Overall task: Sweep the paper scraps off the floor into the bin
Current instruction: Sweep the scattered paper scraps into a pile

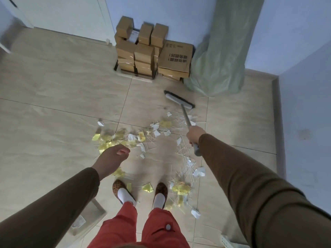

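The left hand [112,156] hangs loosely curled and empty above the yellow and white paper scraps [143,138], while the right hand [195,136] grips the broom [180,101] handle, its head beyond the pile, so a hard pull could scatter scraps across both feet.

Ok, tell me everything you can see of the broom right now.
The broom has a wide, flat grey head with dark bristles along its far edge and a thin, pale metal-looking handle ending in a grey grip. Its head rests on the tiled floor beyond the paper scraps, near the green bag. It leans back toward the person, whose right hand is closed around the upper handle. The left hand is off it.
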